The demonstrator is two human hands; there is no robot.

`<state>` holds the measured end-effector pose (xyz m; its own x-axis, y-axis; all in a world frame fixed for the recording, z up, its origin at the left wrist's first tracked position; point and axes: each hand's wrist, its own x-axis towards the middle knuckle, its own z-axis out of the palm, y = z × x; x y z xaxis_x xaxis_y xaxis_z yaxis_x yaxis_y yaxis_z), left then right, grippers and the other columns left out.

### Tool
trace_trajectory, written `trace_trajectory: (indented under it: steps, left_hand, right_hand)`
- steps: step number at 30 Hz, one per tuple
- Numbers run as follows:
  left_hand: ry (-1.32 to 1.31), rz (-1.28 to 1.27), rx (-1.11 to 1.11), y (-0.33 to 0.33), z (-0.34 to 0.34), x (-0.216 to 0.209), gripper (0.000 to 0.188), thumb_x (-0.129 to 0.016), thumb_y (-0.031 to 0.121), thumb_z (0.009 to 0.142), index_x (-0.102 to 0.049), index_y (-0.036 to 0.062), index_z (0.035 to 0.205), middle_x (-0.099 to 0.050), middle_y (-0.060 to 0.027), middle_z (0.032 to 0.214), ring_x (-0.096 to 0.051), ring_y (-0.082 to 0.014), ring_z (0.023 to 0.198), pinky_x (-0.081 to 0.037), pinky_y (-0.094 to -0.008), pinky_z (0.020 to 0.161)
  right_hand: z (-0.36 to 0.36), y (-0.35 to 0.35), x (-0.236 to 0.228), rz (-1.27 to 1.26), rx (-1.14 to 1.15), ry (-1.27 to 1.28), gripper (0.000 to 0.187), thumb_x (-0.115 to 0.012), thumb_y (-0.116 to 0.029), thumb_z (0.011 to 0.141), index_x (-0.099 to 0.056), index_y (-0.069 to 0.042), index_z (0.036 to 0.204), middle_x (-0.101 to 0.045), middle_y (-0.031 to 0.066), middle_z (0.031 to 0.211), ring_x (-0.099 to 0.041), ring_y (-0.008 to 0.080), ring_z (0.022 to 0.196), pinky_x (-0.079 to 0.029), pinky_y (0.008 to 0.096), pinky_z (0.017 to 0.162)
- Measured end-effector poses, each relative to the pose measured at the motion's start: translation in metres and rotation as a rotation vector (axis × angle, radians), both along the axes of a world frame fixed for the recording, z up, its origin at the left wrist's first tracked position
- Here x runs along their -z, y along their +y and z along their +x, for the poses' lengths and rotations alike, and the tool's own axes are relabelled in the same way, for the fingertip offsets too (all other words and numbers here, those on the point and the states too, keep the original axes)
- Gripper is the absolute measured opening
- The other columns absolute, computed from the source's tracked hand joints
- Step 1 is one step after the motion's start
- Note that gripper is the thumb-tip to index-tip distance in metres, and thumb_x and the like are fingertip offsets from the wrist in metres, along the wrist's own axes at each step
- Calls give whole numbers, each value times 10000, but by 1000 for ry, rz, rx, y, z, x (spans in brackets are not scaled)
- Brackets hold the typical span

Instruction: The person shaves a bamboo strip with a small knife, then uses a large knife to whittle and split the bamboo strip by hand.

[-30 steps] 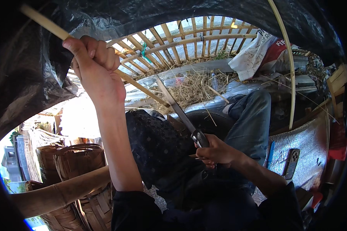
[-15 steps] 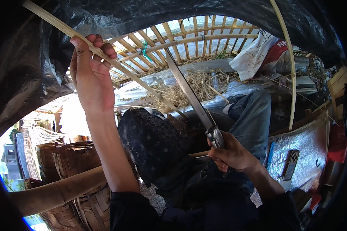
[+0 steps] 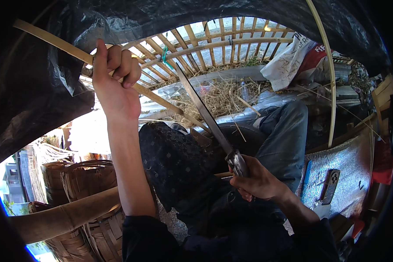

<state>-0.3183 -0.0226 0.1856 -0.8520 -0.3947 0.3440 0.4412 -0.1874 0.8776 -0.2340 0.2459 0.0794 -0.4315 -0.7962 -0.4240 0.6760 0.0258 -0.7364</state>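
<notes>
Raised at the upper left, my left hand [image 3: 117, 83] is closed round a long pale bamboo strip [image 3: 159, 99]. The strip slants from the upper left down to the middle, its lower end by my knee. In my right hand [image 3: 260, 178], lower right of the middle, is a long-bladed knife [image 3: 203, 111], its fingers wrapped round the handle. The blade points up and to the left, and its middle passes close to the strip's lower end; whether they touch I cannot tell. A dark patterned cloth [image 3: 174, 153] covers my left leg.
Woven bamboo baskets [image 3: 89, 174] and a thick bamboo pole [image 3: 70, 220] lie at the left. Dry shavings [image 3: 218, 102] cover the ground ahead, before a slatted bamboo fence [image 3: 222, 43]. A phone [image 3: 331, 187] rests on a silvery sheet at the right. Black plastic sheeting [image 3: 161, 15] hangs overhead.
My left hand has turned and its fingers have curled over the strip, moving slightly right. The knife has shifted a little left. A thin sliver now hangs below the blade.
</notes>
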Motion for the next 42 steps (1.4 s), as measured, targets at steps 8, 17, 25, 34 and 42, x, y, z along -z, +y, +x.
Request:
trace_trajectory:
  steps: [8,17,25,34,42]
  left_hand:
    - [-28,90,273,-11,2,2,465,-397,283,970,-202,151,569,-169,38,505,-122,-76,453,-120,-259,443]
    - [33,96,202,-6,-1,0,440,-356,333,975,-262,140,591,-253,28,553,-225,-98,510,-204,-244,481]
    - [-84,-87,122,-2,10,-1,617,-272,706,839,-363,117,684,-266,33,575,-234,-83,534,-218,-213,522]
    - [-12,123,-57,8,13,2,542,-307,599,921,-362,100,716,-242,30,582,-214,-92,547,-214,-244,527]
    - [-43,-10,-132,8,11,13,541,-298,620,911,-331,125,697,-232,44,575,-177,-73,508,-173,-240,492]
  right_hand:
    - [-3,-5,-3,-4,0,25,224,-541,-62,799,-408,25,957,-473,44,545,-467,112,415,-395,265,384]
    - [3,-3,3,14,-7,-17,233,-551,-65,810,-409,19,975,-475,39,546,-480,106,427,-403,258,386]
    - [2,1,0,41,-9,15,260,-544,-62,818,-413,38,1020,-481,36,552,-485,101,427,-417,251,392]
    - [6,3,5,32,-6,19,272,-550,-73,824,-409,36,1031,-482,38,552,-489,100,431,-421,248,395]
    - [12,-5,8,20,-1,0,250,-557,-83,827,-401,20,993,-472,39,547,-479,106,433,-406,251,392]
